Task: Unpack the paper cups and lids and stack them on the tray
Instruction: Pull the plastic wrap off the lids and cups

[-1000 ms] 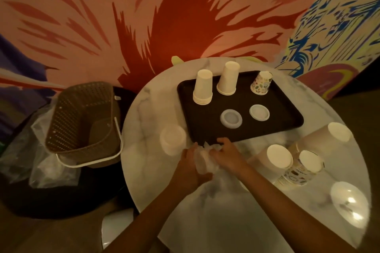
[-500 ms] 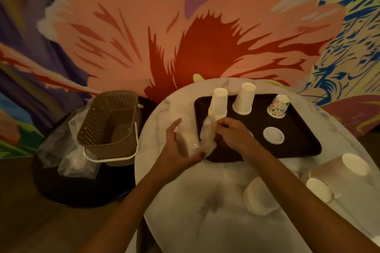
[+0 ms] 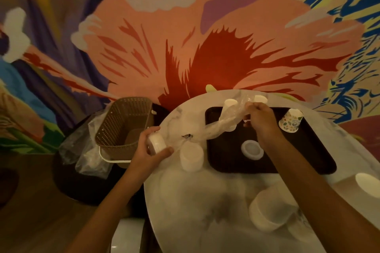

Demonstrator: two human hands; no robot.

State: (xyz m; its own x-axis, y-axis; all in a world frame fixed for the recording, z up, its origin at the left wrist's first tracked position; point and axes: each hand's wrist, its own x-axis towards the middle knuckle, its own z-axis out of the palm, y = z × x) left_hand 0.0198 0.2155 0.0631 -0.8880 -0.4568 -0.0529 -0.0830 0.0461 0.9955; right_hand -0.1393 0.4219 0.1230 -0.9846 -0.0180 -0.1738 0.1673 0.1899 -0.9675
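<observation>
Clear plastic wrap (image 3: 221,124) is stretching between the two grips above the counter (image 3: 195,201). The right grip (image 3: 262,121) is pinching the wrap's upper end over the dark tray (image 3: 308,162). The left grip (image 3: 145,153) is curling round a short stack of white lids (image 3: 156,143) at the counter's left edge. The wrap's lower end is trailing toward it, but whether it is touching those lids cannot be told.

Just beside the tray's left edge, a second lid stack (image 3: 191,156) is standing on the marble. A single lid (image 3: 252,149) is lying flat on the tray. Two plain cup stacks (image 3: 229,104) are standing upside down along its far edge, partly behind the wrap and the right grip. A patterned cup (image 3: 291,120) is standing upside down to their right.

A blurred, wider lid stack (image 3: 271,215) is sitting nearer, beside the right forearm. A white cup (image 3: 368,187) is lying at the right border. Left of the counter, a brown perforated basket (image 3: 123,125) is sitting beside crumpled plastic bags (image 3: 90,150).
</observation>
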